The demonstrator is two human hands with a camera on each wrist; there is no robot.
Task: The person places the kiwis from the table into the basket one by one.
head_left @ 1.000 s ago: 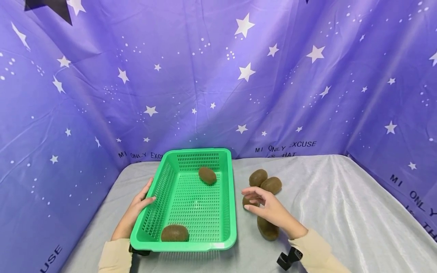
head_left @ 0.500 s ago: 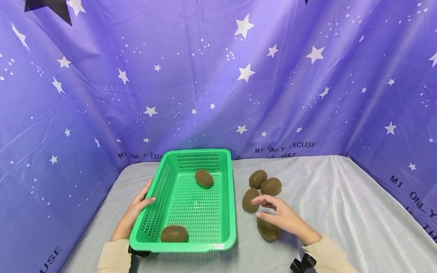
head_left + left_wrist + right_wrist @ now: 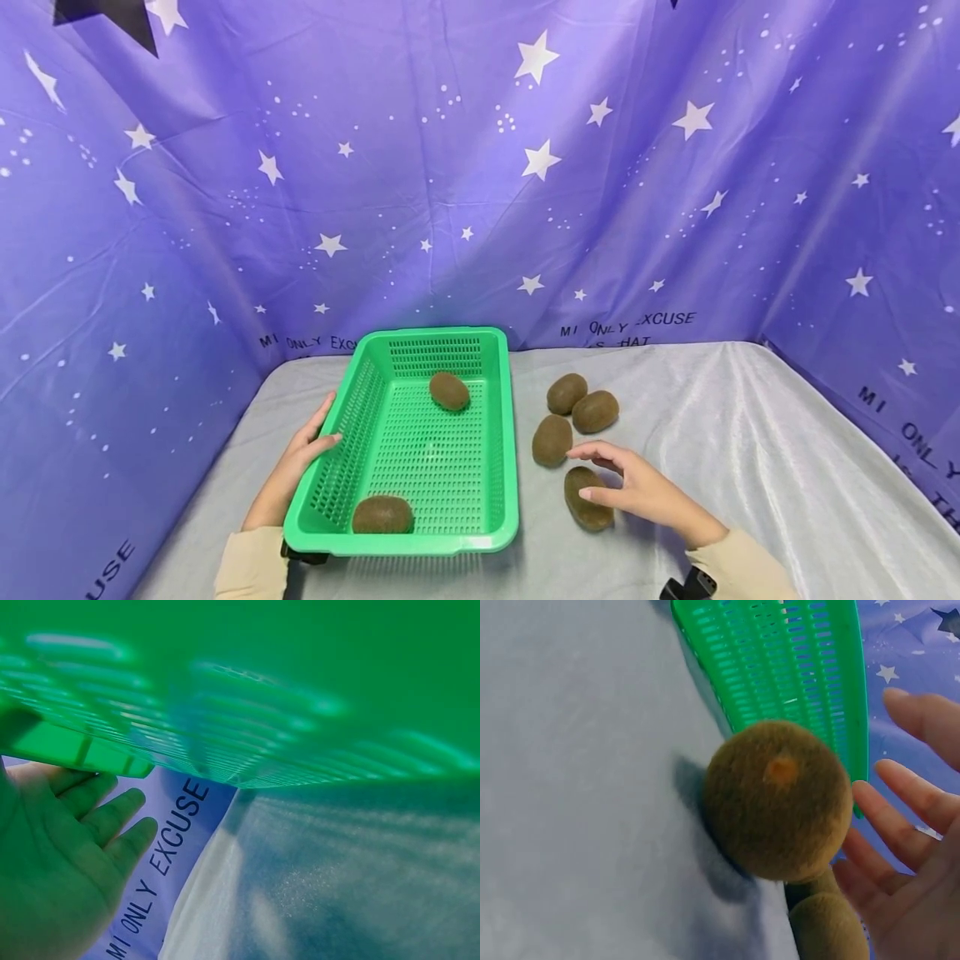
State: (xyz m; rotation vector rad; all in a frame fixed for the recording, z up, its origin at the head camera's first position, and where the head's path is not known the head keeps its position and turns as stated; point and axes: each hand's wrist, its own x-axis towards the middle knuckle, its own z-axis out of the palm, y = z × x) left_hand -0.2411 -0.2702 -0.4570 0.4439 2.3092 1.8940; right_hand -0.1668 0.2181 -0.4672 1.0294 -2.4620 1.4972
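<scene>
A green plastic basket [image 3: 431, 546] stands on the table with two brown kiwis in it, one far kiwi [image 3: 449, 391] and one near kiwi [image 3: 383, 514]. At its left side, my left hand [image 3: 296, 462] holds the rim, thumb over the edge and fingers along the outside. In the left wrist view those fingers [image 3: 124, 814] lie below the rim. My right hand [image 3: 637, 483] is spread over the nearest loose kiwi [image 3: 587, 500], fingers apart. In the right wrist view this kiwi [image 3: 776, 799] sits just beside the fingers; contact is unclear.
Beyond the right hand, three more kiwis lie close together: a left kiwi [image 3: 552, 440], a back kiwi [image 3: 567, 393] and a right kiwi [image 3: 596, 412]. Grey cloth [image 3: 750, 450] covers the table. A purple star-patterned curtain [image 3: 480, 167] encloses the back and sides.
My right hand has moved nearer and to the right, from the left loose kiwi to the nearest one. The far kiwi in the basket has shifted slightly left. My left hand stays put.
</scene>
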